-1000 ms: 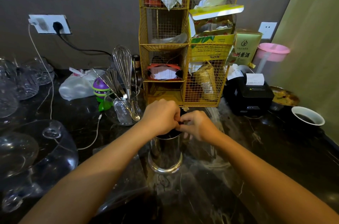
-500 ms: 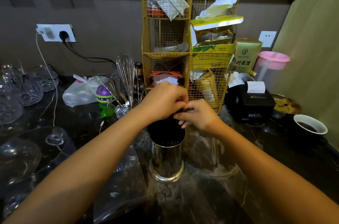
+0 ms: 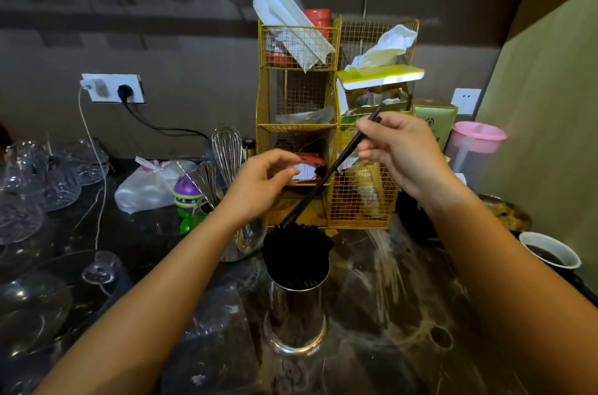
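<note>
A shiny steel cup (image 3: 295,313) stands on the dark marble counter (image 3: 388,297), packed with a bundle of black chopsticks (image 3: 296,252) that stick out of its top. My right hand (image 3: 401,152) pinches one or two black chopsticks (image 3: 336,164) near their upper end; they slant down-left, lower tips just above the bundle. My left hand (image 3: 265,181) hovers above and left of the cup with fingers loosely curled, holding nothing that I can see.
A yellow wire rack (image 3: 333,135) full of packets stands right behind the cup. A glass of whisks and spoons (image 3: 226,200) sits at left, glassware (image 3: 38,184) further left. A black printer, a pink-lidded jug (image 3: 475,142) and a paper cup (image 3: 550,254) are at right.
Both hands were together on top of the bundle in the cup. My right hand has risen up and right, drawing black chopsticks out; my left hand has let go and lifted slightly.
</note>
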A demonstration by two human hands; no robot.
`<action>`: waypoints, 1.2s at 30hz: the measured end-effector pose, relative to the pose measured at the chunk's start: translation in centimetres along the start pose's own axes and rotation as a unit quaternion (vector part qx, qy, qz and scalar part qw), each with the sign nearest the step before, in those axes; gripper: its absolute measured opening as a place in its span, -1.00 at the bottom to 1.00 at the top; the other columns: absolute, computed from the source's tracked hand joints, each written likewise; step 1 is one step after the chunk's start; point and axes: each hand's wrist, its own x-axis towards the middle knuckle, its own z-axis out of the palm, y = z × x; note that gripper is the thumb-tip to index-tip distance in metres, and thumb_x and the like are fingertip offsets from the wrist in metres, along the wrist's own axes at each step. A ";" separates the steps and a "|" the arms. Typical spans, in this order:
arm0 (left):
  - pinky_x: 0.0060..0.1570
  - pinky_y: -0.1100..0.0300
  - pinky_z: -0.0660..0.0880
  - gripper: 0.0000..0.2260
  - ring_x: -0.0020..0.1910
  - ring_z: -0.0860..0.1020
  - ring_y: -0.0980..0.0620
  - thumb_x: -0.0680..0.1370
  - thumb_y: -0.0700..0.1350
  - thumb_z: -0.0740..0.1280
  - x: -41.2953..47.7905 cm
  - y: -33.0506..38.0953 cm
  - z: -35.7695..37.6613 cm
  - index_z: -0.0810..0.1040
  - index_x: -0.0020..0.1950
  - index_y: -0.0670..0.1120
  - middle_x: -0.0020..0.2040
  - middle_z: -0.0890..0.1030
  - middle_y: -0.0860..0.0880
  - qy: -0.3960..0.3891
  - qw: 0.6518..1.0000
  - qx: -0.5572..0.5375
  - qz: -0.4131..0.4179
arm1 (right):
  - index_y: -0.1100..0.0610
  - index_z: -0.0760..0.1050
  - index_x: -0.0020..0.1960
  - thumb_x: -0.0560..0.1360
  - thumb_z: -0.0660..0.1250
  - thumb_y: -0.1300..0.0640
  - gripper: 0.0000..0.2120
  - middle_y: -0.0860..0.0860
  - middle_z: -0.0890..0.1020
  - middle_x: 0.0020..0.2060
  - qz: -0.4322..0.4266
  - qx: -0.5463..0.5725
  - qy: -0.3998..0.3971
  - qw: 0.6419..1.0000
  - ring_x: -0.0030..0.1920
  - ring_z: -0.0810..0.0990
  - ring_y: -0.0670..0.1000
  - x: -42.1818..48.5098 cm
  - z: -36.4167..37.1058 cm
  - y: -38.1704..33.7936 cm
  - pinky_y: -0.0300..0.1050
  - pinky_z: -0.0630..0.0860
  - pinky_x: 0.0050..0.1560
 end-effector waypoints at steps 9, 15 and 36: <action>-0.14 0.46 0.53 -0.65 -0.20 0.61 0.33 0.42 -0.39 0.28 -0.8 -1.3 -0.4 0.47 0.19 -0.20 -0.02 0.61 0.05 -0.008 0.989 -0.137 -0.049 | 0.26 0.46 -0.24 0.50 0.20 0.28 -0.84 0.04 0.61 -0.56 0.160 0.371 0.116 0.907 -0.54 0.56 -0.14 0.1 -0.7 3.6 -0.40 0.50 -0.50; -0.07 0.41 0.54 -0.66 -0.16 0.62 0.28 0.39 -0.38 0.31 -1.1 -1.1 -0.6 0.50 0.09 -0.07 0.02 0.60 -0.04 -0.010 0.978 -0.203 -0.054 | 0.27 0.44 -0.21 0.50 0.21 0.28 -0.88 0.11 0.60 -0.60 0.198 0.473 0.155 0.844 -0.57 0.57 -0.12 -0.4 -0.5 4.9 -0.36 0.53 -0.48; -0.31 0.30 0.60 -0.86 -0.33 0.66 0.12 0.47 -0.27 0.28 1.3 3.4 -2.2 0.56 -0.22 -0.08 -0.43 0.68 0.09 0.088 0.971 -0.211 0.064 | 0.09 0.50 -0.16 0.43 0.31 0.17 -1.00 -0.02 0.65 -0.27 0.273 0.071 -0.052 0.958 -0.22 0.63 -0.08 -3.2 1.9 7.9 -0.24 0.58 -0.18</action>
